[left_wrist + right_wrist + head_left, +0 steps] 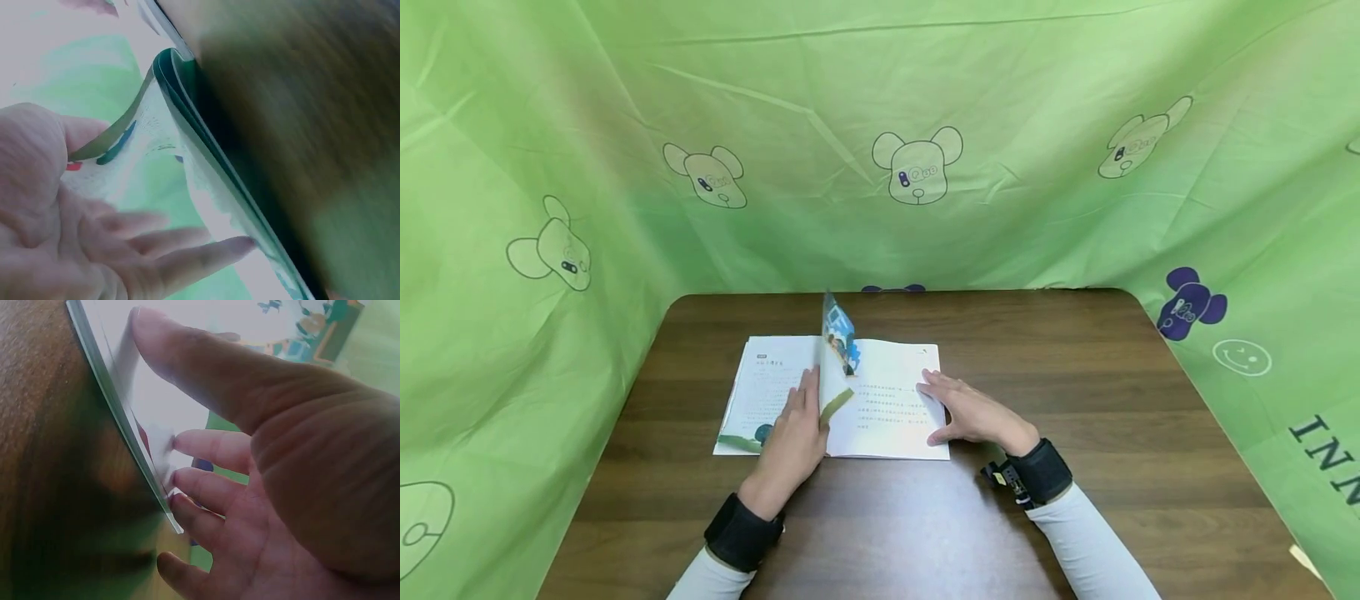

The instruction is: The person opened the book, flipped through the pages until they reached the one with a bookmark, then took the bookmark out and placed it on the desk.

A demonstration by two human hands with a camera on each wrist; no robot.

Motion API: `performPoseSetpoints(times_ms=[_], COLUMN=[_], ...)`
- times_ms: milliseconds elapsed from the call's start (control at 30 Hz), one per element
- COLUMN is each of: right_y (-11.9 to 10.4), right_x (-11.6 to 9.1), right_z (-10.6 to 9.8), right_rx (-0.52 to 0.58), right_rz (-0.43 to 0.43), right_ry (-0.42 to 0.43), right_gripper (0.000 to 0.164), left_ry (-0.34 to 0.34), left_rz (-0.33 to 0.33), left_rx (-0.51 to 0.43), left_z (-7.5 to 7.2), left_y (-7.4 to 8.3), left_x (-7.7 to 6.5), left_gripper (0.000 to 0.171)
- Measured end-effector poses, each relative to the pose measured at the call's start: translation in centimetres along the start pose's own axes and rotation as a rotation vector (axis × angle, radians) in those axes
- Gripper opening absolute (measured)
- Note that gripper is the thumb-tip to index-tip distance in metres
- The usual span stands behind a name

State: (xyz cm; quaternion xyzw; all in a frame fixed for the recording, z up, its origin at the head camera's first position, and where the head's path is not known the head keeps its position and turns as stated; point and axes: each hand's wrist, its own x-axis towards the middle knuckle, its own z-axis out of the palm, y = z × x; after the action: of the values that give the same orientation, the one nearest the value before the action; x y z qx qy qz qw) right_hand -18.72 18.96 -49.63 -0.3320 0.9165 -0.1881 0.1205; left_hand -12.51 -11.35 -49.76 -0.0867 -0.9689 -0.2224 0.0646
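An open picture book [898,437] lies on the table, text on both sides. Between its halves one page [838,329] stands nearly upright near the spine, its coloured picture facing right. My left hand [793,442] is against that page's left side, fingers straight, above the left-hand page. The left wrist view shows the page [147,125] bowed beside the thumb, with the little finger near the book's lower edge. At the book's right edge rests my right hand [977,412], its thumb [187,350] on the right-hand page and its other fingers loosely spread along the edge.
The book lies on a brown wooden table [1037,358]. A green cloth [805,233] printed with bear heads hangs behind the table and down both sides. Black bands [1039,471] with small cameras circle both wrists.
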Motion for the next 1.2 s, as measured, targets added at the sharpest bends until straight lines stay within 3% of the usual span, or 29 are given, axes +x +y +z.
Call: performPoseSetpoints(times_ms=[333,533,633,833,1000,1200], right_y=[0.0,-0.2,-0.3,-0.3,-0.4,-0.4], right_x=[0.0,-0.1,-0.1,-0.1,-0.1,-0.1], right_z=[0.0,-0.1,-0.2,-0.2,-0.3,-0.4], right_rx=[-0.011,0.005,0.013,0.012,0.011,0.014], right_rz=[0.017,0.022,0.037,0.045,0.043,0.047], right_ry=[0.013,0.012,0.006,-0.002,0.000,-0.010], right_gripper=[0.089,0.088,0.088,0.090,0.091,0.093], left_ry=[0.227,0.312,0.260,0.051,-0.015,-0.121], left_rz=[0.080,0.151,0.165,0.223,0.308,0.309], left_rx=[0.127,0.227,0.280,0.370,0.378,0.375], left_z=[-0.9,-1.6,-1.7,-1.2,-0.9,-0.8], left_y=[-1.0,-1.5,-1.7,-1.8,-1.8,-2.0], left_x=[0.0,0.3,0.3,-0.2,-0.5,-1.0], left_gripper=[0.121,0.118,0.107,0.095,0.090,0.078])
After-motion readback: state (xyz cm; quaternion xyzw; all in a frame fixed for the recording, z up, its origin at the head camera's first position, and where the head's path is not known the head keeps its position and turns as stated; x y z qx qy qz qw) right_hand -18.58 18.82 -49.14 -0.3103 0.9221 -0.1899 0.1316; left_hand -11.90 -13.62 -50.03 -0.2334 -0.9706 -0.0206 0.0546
